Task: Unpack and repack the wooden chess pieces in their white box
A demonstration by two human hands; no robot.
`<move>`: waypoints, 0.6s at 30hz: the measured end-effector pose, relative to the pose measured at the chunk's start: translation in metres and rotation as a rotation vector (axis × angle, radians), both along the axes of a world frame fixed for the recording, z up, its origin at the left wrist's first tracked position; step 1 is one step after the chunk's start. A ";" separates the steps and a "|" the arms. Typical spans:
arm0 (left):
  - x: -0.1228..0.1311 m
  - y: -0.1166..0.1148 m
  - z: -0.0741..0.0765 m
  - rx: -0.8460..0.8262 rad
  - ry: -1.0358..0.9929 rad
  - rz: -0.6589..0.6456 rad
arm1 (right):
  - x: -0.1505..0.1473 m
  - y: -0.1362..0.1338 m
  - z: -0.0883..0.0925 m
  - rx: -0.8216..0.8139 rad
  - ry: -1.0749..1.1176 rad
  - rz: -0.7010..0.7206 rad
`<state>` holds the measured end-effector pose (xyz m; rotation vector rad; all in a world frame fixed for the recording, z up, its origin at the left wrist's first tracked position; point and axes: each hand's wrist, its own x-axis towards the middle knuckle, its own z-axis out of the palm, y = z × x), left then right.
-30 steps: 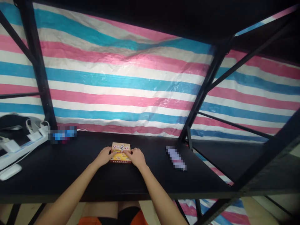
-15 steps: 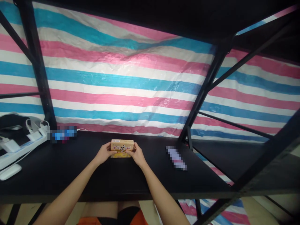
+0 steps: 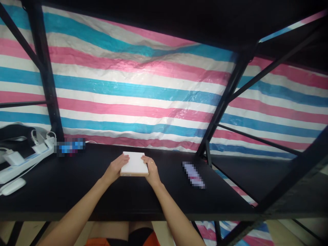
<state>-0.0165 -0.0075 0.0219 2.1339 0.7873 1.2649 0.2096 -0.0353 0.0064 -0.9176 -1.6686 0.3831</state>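
A small flat cardboard box (image 3: 134, 163) is held over the middle of the black tabletop, its plain white face turned up toward me. A strip of its tan side shows along the near edge. My left hand (image 3: 116, 168) grips the box's left side, fingers curled onto the white face. On the opposite side my right hand (image 3: 152, 170) holds it the same way. Both thumbs are hidden. Whether the box touches the tabletop, I cannot tell.
On the black tabletop (image 3: 123, 198), a blurred-out phone-shaped item (image 3: 193, 175) lies to the right. At left are a white power strip (image 3: 30, 160) with plugged chargers, a white rounded case (image 3: 14, 187) and a blurred blue item (image 3: 70, 147). Black metal posts (image 3: 217, 109) frame a striped tarp (image 3: 138, 89).
The box has been turned over between both hands: its printed yellow-tan face showed before, and now the white face is up. My fingers have shifted onto that face.
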 end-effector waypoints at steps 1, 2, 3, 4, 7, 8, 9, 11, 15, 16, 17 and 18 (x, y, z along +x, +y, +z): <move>-0.001 -0.001 0.001 0.013 -0.005 -0.001 | 0.000 -0.001 0.000 0.048 -0.037 -0.004; -0.002 -0.003 0.001 0.020 -0.013 0.001 | 0.000 -0.002 0.000 0.092 -0.074 -0.007; -0.003 -0.004 0.001 0.020 -0.023 0.006 | -0.001 -0.003 0.000 0.124 -0.105 -0.009; -0.003 -0.005 0.002 0.013 -0.035 0.014 | -0.001 -0.003 0.000 0.131 -0.113 -0.016; -0.002 -0.006 0.000 -0.045 -0.079 0.049 | -0.002 -0.002 0.000 0.065 -0.023 -0.079; 0.000 -0.006 -0.001 -0.077 -0.098 0.067 | -0.002 -0.001 0.001 0.037 0.016 -0.112; 0.003 -0.004 -0.002 -0.114 -0.120 0.084 | -0.001 0.000 0.002 -0.008 0.071 -0.135; 0.010 -0.001 -0.004 -0.198 -0.175 0.109 | -0.001 0.004 0.003 -0.129 0.202 -0.137; 0.021 0.006 -0.009 -0.411 -0.279 0.054 | -0.003 0.014 -0.002 -0.337 0.408 -0.067; 0.022 0.008 -0.010 -0.475 -0.295 0.024 | -0.005 0.017 -0.005 -0.363 0.428 -0.056; 0.022 0.009 -0.011 -0.537 -0.307 -0.007 | -0.006 0.020 -0.008 -0.395 0.456 -0.041; 0.021 0.010 -0.012 -0.595 -0.318 -0.034 | -0.007 0.021 -0.011 -0.430 0.486 -0.025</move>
